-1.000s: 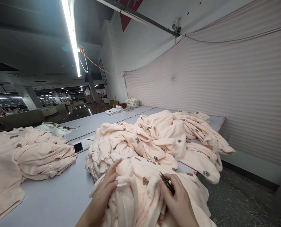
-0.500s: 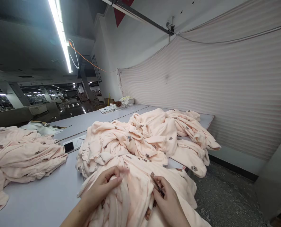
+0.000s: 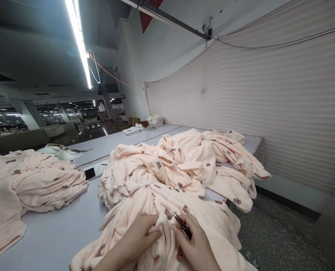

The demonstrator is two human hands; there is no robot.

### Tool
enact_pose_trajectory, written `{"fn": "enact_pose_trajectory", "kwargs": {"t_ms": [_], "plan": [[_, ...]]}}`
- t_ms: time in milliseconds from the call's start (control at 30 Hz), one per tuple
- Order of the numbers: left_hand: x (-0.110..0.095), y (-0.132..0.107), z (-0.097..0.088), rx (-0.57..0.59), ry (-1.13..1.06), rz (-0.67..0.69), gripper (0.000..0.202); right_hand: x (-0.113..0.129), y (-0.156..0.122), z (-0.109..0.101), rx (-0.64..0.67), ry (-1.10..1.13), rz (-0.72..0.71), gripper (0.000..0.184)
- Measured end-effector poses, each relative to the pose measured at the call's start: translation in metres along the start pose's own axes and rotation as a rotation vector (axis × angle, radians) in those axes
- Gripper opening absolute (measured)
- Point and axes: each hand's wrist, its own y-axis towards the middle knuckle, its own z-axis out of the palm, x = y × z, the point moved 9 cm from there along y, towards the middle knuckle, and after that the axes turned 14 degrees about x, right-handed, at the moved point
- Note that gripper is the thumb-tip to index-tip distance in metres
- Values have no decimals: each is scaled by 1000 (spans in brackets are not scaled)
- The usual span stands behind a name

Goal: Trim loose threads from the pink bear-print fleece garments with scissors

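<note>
- Taking the hands as the clock's centre, we see the left hand (image 3: 140, 235) curled in, thumb and fingers pinching a fold of the pink garment (image 3: 147, 205).
- We see the right hand (image 3: 194, 239) closed around a dark pointed tool (image 3: 186, 227), its tip toward 11 o'clock; the fingers also touch the cloth.
- We find that garment under and around both hands, spreading over the table (image 3: 65, 229) edge, with small brown prints.
- At 12 to 1 o'clock we see a rumpled garment heap (image 3: 195, 150) just beyond.
- Between 9 and 10 o'clock we see a 2nd heap (image 3: 46, 184).
- At 10 o'clock we notice a dark rectangular object (image 3: 90, 173) beside papers (image 3: 101, 168).
- At 3 o'clock we see speckled floor (image 3: 280, 229).
</note>
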Motion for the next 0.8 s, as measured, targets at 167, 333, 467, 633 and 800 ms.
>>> {"fn": "enact_pose_trajectory", "kwargs": {"t_ms": [167, 333, 467, 633, 800], "plan": [[17, -18, -9, -105, -281, -16, 16, 22, 18, 22, 139, -108, -1, 23], [25, -21, -7, -155, -499, 34, 21, 14, 17, 37, 31, -131, 14, 23], [37, -22, -9, -169, -667, 34, 36, 4, 18, 39, -36, -145, 3, 13], [43, -18, -7, 64, -1009, 45, 19, 14, 47, 29, 7, -196, -43, 16], [53, -18, -7, 49, -1188, 59, 18, 13, 51, 33, 132, -130, 38, 7]]}}
